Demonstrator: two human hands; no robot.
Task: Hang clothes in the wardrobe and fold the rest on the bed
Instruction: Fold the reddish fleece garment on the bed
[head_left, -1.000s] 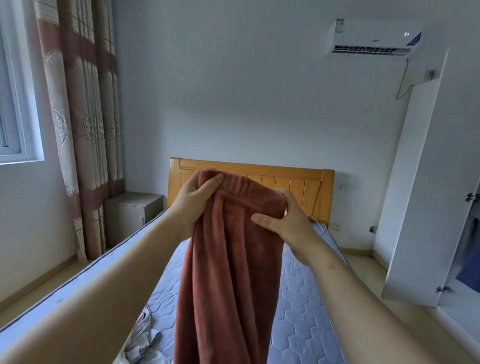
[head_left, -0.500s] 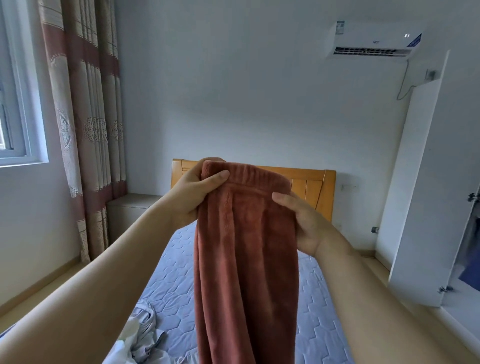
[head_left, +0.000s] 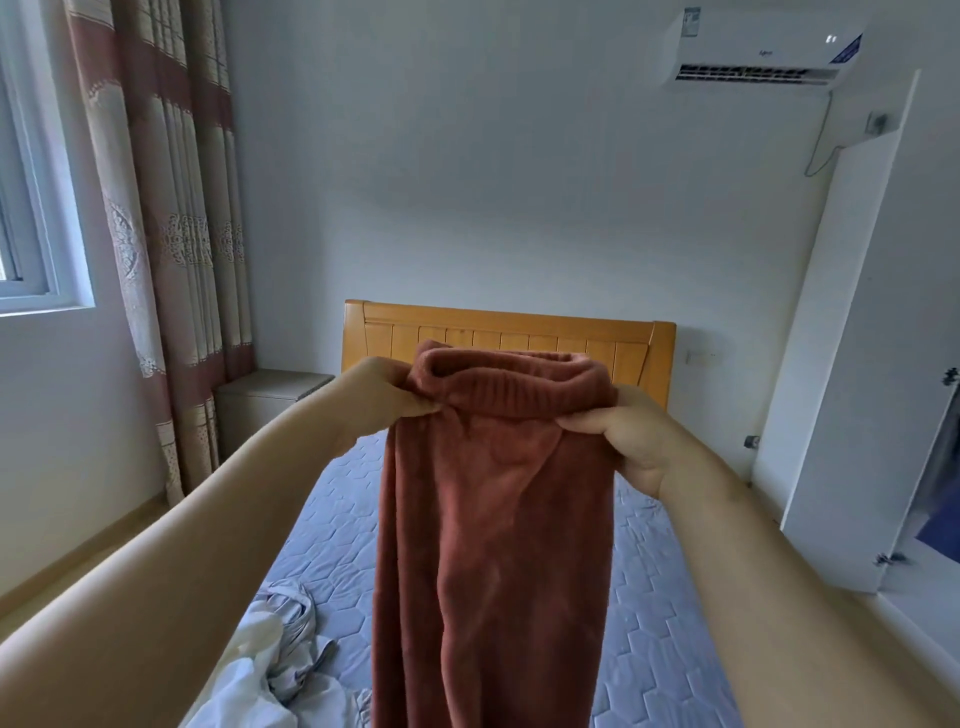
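A heap of pale garments (head_left: 260, 670) lies on the quilted mattress (head_left: 654, 597), just left of the hanging legs of the rust fleece trousers (head_left: 498, 545), so these are best lowered onto the bare quilting to its right. The trousers hang over the bed; the left hand (head_left: 387, 397) and right hand (head_left: 631, 441) each pinch one end of the ribbed waistband (head_left: 514, 397). Draw the pinches level and apart to flatten it, then lay the legs straight toward the wooden headboard (head_left: 509, 325).
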